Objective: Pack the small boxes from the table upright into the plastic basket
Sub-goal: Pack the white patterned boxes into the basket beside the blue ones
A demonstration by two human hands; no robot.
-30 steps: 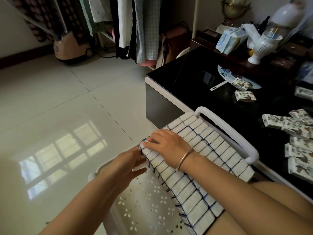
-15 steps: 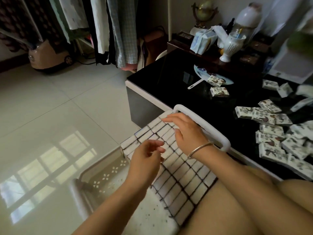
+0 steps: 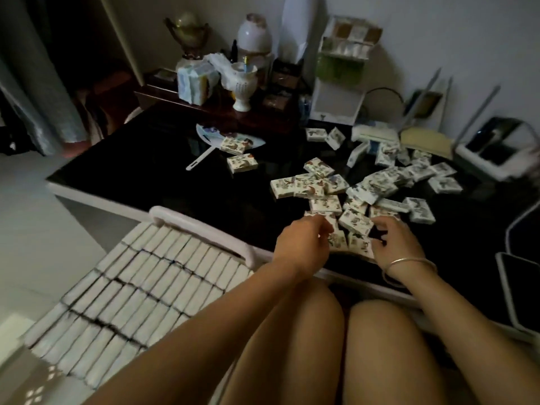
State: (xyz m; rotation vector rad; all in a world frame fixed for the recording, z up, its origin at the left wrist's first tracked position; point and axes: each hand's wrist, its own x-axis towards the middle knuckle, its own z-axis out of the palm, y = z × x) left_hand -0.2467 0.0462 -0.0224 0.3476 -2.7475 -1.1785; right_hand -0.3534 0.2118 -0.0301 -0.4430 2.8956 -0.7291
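Many small white printed boxes (image 3: 368,185) lie scattered on the black glass table (image 3: 152,171). My left hand (image 3: 304,247) and my right hand (image 3: 397,241) rest near the table's front edge, one on each side of a small cluster of boxes (image 3: 352,232). Both hands curl their fingers onto this cluster. The white plastic basket (image 3: 201,226) stands at the lower left, beside the table. Several rows of boxes (image 3: 146,282) stand upright in it, packed tightly edge to edge. A bracelet circles my right wrist.
A hand fan (image 3: 210,133) and two loose boxes (image 3: 242,163) lie further back on the table. A white vase (image 3: 242,86), a tissue pack (image 3: 195,83) and a white shelf unit (image 3: 339,89) stand behind. A flat device (image 3: 520,290) lies at the right edge. My knees are below.
Both hands have left the basket and moved right onto the table, to the pile of loose boxes. The view has swung right and turned darker.
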